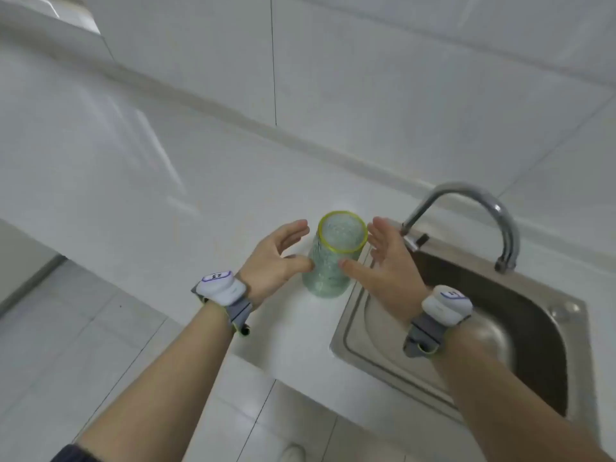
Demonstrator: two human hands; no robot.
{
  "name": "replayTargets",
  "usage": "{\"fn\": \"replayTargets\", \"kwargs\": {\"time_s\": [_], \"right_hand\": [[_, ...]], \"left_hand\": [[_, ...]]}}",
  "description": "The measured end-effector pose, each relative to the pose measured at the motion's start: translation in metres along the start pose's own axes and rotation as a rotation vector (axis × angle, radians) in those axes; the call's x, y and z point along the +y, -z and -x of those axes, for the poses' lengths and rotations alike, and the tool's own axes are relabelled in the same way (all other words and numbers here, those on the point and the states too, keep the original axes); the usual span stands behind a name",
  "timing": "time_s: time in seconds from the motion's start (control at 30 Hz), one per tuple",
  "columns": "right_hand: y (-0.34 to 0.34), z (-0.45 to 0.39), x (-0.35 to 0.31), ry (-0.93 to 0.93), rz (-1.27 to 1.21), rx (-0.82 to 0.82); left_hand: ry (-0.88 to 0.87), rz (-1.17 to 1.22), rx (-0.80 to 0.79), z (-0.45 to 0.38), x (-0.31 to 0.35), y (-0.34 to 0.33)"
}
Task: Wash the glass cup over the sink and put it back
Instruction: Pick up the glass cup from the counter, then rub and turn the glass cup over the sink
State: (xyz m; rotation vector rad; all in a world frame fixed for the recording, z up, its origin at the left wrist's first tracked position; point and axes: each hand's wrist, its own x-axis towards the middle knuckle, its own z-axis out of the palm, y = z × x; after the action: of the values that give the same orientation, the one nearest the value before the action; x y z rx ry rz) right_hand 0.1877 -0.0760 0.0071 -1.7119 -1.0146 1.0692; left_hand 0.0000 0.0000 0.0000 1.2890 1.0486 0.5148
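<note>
A textured green-tinted glass cup with a yellow rim stands upright on the white counter, just left of the sink. My left hand is at its left side, fingers spread, thumb tip touching or almost touching the glass. My right hand flanks its right side, also spread, thumb near the cup's wall. Neither hand closes around the cup. The steel sink lies under my right forearm.
A curved chrome faucet arches over the sink basin, with no water visible. White tiled wall runs behind the counter. Each wrist carries a strapped white device. The counter's front edge drops to a tiled floor at lower left.
</note>
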Motion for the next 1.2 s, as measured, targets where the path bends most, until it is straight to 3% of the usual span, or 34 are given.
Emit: {"fn": "replayTargets", "kwargs": {"time_s": [0.23,0.4,0.6,0.83,1.2], "right_hand": [[-0.028,-0.010,0.025,0.039,0.074,0.115],[-0.038,-0.020,0.006,0.034,0.141,0.252],[-0.028,-0.006,-0.003,0.044,0.134,0.307],[0.018,0.026,-0.020,0.057,-0.100,0.384],[0.085,0.089,0.035,-0.061,-0.512,0.526]], "left_hand": [[-0.045,-0.035,0.078,-0.024,-0.045,-0.034],[-0.086,-0.168,0.122,-0.037,-0.043,-0.051],[-0.159,-0.251,0.156,-0.023,-0.025,-0.051],[-0.305,-0.370,0.062,-0.012,0.013,-0.074],[-0.455,-0.826,-0.224,0.003,0.031,-0.146]]}}
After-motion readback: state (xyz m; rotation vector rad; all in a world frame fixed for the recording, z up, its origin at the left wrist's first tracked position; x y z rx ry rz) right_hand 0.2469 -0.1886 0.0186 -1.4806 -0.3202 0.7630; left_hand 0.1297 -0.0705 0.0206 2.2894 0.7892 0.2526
